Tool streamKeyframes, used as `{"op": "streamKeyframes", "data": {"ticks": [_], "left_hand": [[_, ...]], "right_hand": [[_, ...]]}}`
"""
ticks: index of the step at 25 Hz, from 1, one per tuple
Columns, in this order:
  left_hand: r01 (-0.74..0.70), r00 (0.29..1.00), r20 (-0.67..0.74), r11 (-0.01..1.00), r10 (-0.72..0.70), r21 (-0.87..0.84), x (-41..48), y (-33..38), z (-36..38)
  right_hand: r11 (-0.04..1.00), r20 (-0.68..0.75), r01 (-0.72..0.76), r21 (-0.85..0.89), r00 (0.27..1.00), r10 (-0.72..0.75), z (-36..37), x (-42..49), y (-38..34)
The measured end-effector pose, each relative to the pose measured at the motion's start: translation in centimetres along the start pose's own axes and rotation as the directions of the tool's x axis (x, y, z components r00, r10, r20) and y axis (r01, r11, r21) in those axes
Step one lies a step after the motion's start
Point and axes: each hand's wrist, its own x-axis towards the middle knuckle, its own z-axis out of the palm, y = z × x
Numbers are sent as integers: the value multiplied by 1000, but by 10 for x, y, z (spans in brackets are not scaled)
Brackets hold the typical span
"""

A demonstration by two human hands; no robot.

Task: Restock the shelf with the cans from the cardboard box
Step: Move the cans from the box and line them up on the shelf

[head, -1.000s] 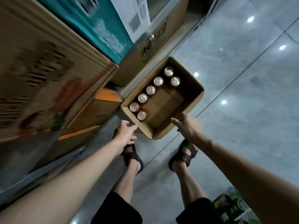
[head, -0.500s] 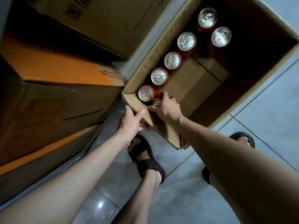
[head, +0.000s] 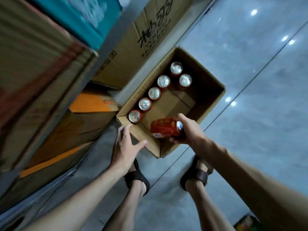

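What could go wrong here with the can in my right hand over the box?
The right hand grips the red can near its top end, tipped sideways; it might slip and dent the standing cans in the cardboard box. The box sits close to the sandalled feet, so a dropped can could hit toes.

The open cardboard box (head: 208,104) holds six upright red cans (head: 145,104) (silver tops showing), mostly along its left wall; a seventh can (head: 164,128) is held sideways above its near corner.
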Motion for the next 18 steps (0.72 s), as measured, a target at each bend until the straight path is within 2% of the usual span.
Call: {"op": "streamKeyframes", "data": {"ticks": [2, 5, 9, 11, 12, 13, 16, 18], "left_hand": [[-218, 976, 13, 974, 220, -67, -41, 42, -25], [-520, 854, -63, 852, 516, -65, -100, 117, -80], [-750, 656, -165, 661, 736, -35, -172, 216, -195], [-794, 598, -177, 608, 782, 1, -214, 250, -255], [-792, 602, -162, 611, 782, 4, -236, 265, -283], [-764, 641, -146, 646, 754, -16, -261, 276, -310], [-568, 816, 4, 803, 578, -180, -329, 294, -374], [-402, 849, 184, 831, 496, -384, -372, 296, -416]], "right_hand": [[998, 60, -2, 63, 998, -2, -17, -68, -26], [989, 162, 22, 148, 986, -46, -34, -182, -71], [984, 180, 94, 150, 976, -121, -28, -330, -134], [981, 168, 165, 101, 969, -180, -22, -401, -159], [977, 159, 209, 40, 964, -213, -18, -435, -170], [962, 149, 266, -61, 956, -255, -13, -469, -179], [824, 139, 454, -339, 890, -434, 2, -559, -203], [707, 278, 608, -361, 794, -540, 12, -614, -210]]}}
